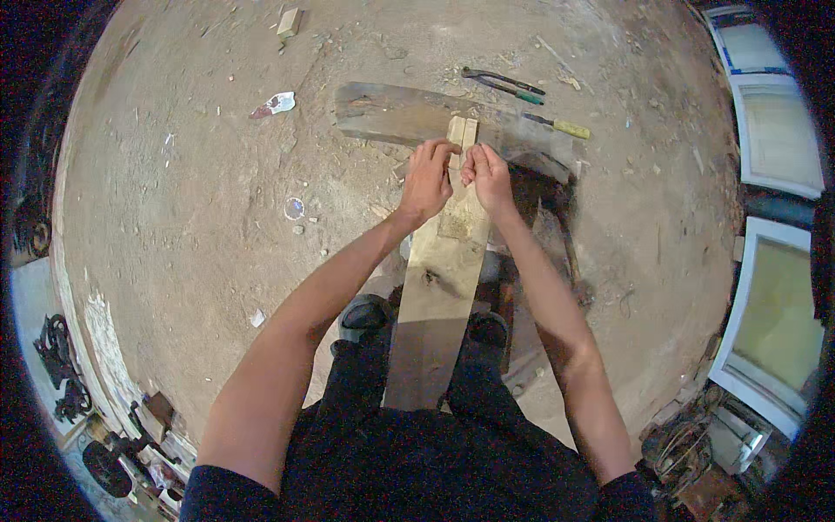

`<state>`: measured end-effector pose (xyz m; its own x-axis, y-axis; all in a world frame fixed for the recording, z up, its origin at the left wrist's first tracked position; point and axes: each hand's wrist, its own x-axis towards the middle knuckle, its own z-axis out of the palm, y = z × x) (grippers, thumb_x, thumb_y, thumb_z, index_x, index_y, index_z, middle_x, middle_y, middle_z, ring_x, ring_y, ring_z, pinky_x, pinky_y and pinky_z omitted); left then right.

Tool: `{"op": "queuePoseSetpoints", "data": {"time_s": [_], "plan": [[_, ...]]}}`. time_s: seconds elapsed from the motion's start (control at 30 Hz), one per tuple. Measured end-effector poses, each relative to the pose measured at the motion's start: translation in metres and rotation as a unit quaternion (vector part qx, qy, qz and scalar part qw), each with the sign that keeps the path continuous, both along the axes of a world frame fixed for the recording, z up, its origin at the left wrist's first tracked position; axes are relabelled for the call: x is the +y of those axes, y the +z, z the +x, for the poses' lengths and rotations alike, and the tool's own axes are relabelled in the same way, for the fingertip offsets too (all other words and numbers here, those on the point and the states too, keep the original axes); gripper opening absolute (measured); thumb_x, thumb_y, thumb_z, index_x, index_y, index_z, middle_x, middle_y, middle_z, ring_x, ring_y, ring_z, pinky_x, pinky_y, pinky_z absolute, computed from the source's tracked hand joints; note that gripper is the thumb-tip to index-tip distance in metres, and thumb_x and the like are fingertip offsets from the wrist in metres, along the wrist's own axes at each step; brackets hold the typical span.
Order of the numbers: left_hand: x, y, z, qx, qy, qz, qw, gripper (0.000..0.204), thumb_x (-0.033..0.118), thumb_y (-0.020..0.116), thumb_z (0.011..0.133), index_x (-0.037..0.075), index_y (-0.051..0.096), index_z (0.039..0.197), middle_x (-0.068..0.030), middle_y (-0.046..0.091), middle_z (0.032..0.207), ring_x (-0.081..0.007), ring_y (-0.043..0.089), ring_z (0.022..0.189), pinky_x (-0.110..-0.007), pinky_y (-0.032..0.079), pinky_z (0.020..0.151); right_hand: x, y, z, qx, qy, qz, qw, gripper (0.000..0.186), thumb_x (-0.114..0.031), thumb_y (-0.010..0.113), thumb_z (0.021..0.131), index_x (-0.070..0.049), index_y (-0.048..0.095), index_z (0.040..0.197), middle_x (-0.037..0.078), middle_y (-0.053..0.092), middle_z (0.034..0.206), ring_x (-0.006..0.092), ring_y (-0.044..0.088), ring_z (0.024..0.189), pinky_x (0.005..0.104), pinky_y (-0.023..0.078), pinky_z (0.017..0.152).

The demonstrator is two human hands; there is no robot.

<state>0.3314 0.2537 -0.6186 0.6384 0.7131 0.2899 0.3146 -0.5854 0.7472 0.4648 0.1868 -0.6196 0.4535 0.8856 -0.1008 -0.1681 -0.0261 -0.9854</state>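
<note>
A long pale wooden plank (435, 287) runs from between my legs toward a grey weathered beam lying crosswise. At its far end, narrow wooden strips (464, 130) lie side by side. My left hand (426, 181) curls over the left edge of the strips, fingertips pressed to the wood. Close beside it, my right hand (490, 178) is closed in a pinch above the strips' right side. Whatever its fingers hold is too small or hidden to make out. The grey beam (383, 111) lies just beyond both hands.
Long-handled pincers (504, 84) and a yellow-handled chisel (561, 127) lie at the beam's far right. A wood block (290, 23) rests on the dirt floor far left. Window frames (774, 304) lean along the right side. Dark metal parts (65, 374) are at left.
</note>
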Motion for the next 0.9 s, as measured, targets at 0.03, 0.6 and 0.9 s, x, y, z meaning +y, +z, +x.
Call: {"op": "queuePoseSetpoints", "data": {"time_s": [0.03,0.6,0.9], "plan": [[0.0,0.0,0.0,0.0,0.001,0.004,1.0,0.044,-0.008,0.054,0.079,0.008,0.056,0.12,-0.0153,0.054,0.121,-0.038,0.051,0.112,-0.049,0.04,0.097,0.001,0.0,0.001,0.01,0.001,-0.005,1.0,0.032,-0.024,0.043,0.11,-0.005,0.052,0.087,0.003,0.045,0.064,0.0127,0.044,0.052,0.0296,0.042,0.052],[0.001,0.003,0.0,-0.002,-0.009,-0.004,1.0,0.042,-0.009,0.054,0.081,0.008,0.056,0.119,-0.0158,0.055,0.119,-0.0377,0.052,0.11,-0.048,0.041,0.095,0.016,0.006,0.027,0.106,0.033,-0.169,0.979,0.032,-0.026,0.046,0.11,-0.003,0.058,0.09,0.0,0.049,0.062,0.0149,0.052,0.051,0.0327,0.048,0.049],[0.002,-0.002,0.0,-0.011,-0.022,-0.021,0.999,0.044,-0.01,0.05,0.08,0.007,0.057,0.12,-0.0195,0.056,0.115,-0.0415,0.054,0.109,-0.051,0.045,0.093,-0.007,0.044,0.021,0.013,-0.061,-0.084,0.995,0.031,-0.029,0.049,0.109,-0.001,0.06,0.101,0.009,0.066,0.078,0.0167,0.065,0.061,0.0308,0.054,0.056]]}}
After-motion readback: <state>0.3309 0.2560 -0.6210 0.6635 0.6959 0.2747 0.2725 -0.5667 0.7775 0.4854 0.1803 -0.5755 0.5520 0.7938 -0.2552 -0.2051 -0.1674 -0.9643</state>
